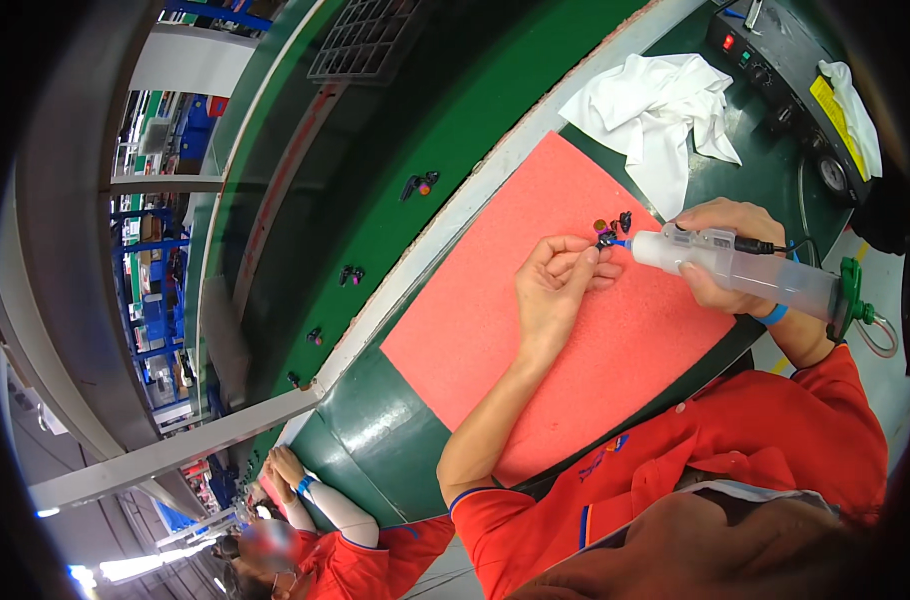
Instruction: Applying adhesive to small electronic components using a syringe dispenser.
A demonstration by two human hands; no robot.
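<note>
My left hand [558,282] pinches a small dark part [606,240] near the upper-right edge of the pink mat [475,330] while my right hand [727,225] grips the translucent dispenser [785,282], whose blue tip [625,244] could, should that pinch slip, skid into the loose pieces [625,221] just beside it.

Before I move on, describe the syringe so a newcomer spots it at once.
Find the pink mat. At its right side, the right hand grips the syringe. Unlike the crumpled white cloth, it is a translucent tube with a green cap.
</note>
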